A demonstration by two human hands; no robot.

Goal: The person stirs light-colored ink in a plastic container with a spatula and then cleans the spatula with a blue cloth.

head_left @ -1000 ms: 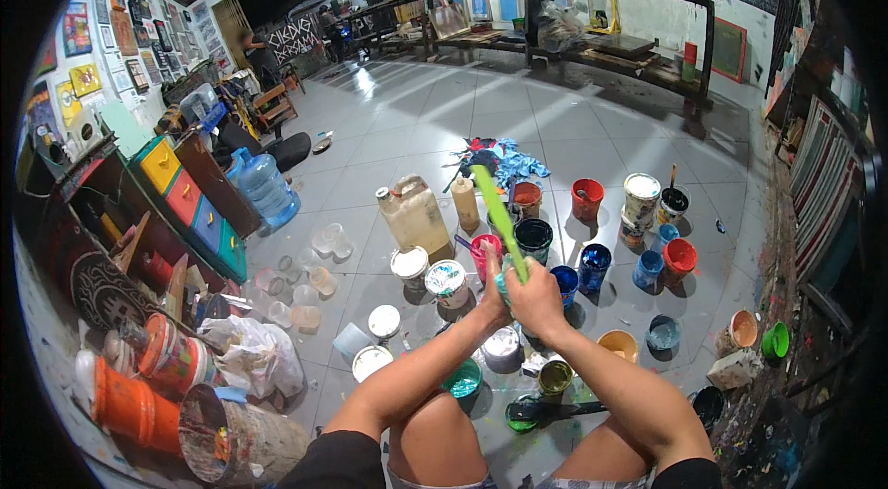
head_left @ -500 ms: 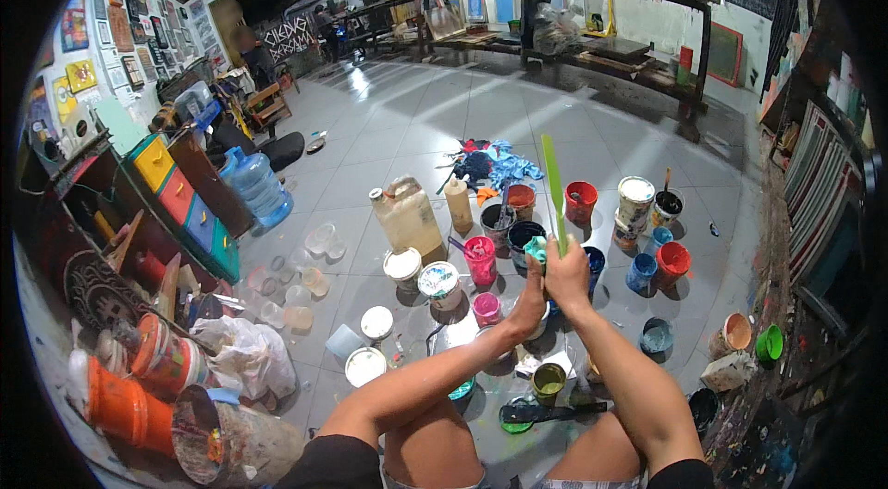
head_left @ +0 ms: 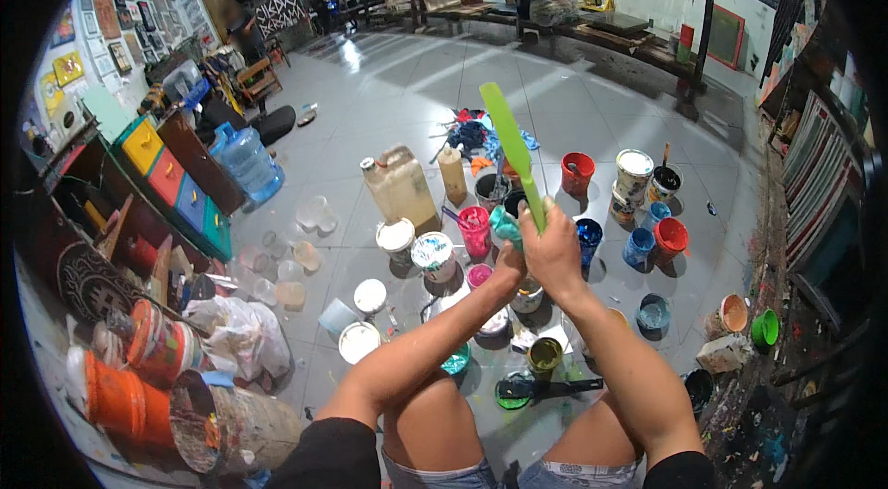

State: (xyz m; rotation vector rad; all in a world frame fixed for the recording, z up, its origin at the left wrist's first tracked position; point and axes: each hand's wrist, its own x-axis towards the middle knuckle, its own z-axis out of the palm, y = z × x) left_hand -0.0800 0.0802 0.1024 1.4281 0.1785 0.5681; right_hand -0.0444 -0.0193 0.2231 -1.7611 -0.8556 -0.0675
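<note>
A long light-green spatula [head_left: 508,133] rises from my right hand [head_left: 557,253], its blade up and leaning left. My right fingers are closed round its lower end. Beside it my left hand [head_left: 511,259] is closed on a teal rag [head_left: 505,226], bunched close to the spatula's lower end. Part of the left hand's fingers is hidden. Under the hands stand paint pots: a pink tub [head_left: 474,232], a dark blue pot [head_left: 588,239] and an olive pot [head_left: 546,356]. A black spatula [head_left: 555,387] lies across a green-stained lid by my knees.
A cloudy jerrycan [head_left: 400,188] and a squeeze bottle [head_left: 451,174] stand beyond the pots. Red tubs [head_left: 671,247] and blue cups [head_left: 638,249] are on the right. Crumpled rags [head_left: 470,133] lie farther off. Orange buckets [head_left: 111,396] and a white plastic bag [head_left: 239,336] are at left.
The green spatula has swung left and now shows its broad face. Both hands have shifted a little left, still closed on the spatula and the rag. The whole view has also shifted slightly.
</note>
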